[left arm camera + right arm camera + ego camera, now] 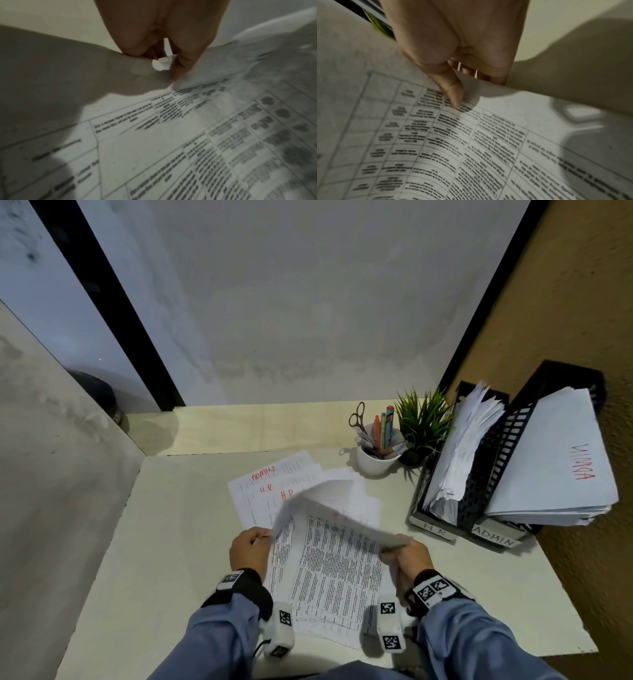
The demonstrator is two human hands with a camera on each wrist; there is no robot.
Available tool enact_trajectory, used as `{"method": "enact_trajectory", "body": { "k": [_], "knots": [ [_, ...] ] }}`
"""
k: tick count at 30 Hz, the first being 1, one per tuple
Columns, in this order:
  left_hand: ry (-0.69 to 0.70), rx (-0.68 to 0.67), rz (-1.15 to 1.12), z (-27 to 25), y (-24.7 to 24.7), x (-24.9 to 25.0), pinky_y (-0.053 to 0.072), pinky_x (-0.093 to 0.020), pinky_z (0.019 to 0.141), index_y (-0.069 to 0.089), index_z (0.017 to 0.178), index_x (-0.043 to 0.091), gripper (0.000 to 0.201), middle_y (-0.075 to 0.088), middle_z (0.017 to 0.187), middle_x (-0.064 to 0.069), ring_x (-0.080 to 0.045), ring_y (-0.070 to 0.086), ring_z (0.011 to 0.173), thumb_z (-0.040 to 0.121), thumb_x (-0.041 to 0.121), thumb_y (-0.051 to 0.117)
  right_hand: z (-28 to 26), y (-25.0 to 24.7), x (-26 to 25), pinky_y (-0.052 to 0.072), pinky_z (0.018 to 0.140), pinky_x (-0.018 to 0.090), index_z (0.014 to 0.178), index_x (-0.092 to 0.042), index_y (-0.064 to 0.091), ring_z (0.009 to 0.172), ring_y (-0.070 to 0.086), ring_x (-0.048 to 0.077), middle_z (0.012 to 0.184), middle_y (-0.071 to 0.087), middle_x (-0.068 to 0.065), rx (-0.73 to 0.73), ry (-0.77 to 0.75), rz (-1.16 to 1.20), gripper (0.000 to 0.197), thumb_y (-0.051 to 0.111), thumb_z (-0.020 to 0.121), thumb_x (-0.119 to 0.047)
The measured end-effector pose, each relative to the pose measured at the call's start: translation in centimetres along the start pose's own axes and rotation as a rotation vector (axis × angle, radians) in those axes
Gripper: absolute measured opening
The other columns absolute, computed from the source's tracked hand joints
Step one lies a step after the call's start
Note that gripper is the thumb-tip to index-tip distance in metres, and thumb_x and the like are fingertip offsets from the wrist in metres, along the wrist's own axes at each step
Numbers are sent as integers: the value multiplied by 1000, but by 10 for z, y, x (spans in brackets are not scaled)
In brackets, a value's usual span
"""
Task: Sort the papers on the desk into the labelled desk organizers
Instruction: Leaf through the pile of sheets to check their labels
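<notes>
Two organizers (pixel 479 474) hold papers | both hands (pixel 249 549) pinch lifted sheet (pixel 318 501)

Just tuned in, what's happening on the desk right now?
A person is sorting papers. Both hands hold one printed sheet lifted off the pile: the left hand pinches its left corner, the right hand grips its right edge. The sheet is blurred, so its label cannot be read. More sheets marked ADMIN and HR lie behind on the desk. The HR organizer and ADMIN organizer at the right already hold papers.
</notes>
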State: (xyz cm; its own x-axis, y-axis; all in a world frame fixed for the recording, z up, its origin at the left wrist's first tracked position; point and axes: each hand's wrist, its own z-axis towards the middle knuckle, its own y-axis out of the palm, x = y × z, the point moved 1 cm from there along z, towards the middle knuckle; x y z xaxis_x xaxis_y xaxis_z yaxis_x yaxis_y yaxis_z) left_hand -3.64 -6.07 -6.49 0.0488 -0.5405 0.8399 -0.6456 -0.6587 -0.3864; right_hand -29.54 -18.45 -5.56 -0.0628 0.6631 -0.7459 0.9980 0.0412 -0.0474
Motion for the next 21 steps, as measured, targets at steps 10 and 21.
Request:
{"method": "enact_trajectory", "body": {
  "k": [10, 21],
  "knots": [
    [-136, -349, -388, -19, 5, 25, 51, -40, 79, 59, 34, 8, 54, 65, 80, -16, -34, 57, 83, 75, -22, 42, -23, 23, -15, 38, 53, 28, 58, 0, 70, 59, 51, 26, 60, 59, 17, -121, -77, 140, 38, 39, 60, 22],
    [-284, 109, 128, 7, 12, 9, 48, -41, 93, 50, 123, -5, 37, 56, 124, -24, -40, 57, 110, 90, 11, 52, -7, 13, -7, 43, 75, 37, 47, -6, 65, 72, 54, 29, 80, 62, 14, -152, 39, 93, 14, 60, 36, 1]
  ]
}}
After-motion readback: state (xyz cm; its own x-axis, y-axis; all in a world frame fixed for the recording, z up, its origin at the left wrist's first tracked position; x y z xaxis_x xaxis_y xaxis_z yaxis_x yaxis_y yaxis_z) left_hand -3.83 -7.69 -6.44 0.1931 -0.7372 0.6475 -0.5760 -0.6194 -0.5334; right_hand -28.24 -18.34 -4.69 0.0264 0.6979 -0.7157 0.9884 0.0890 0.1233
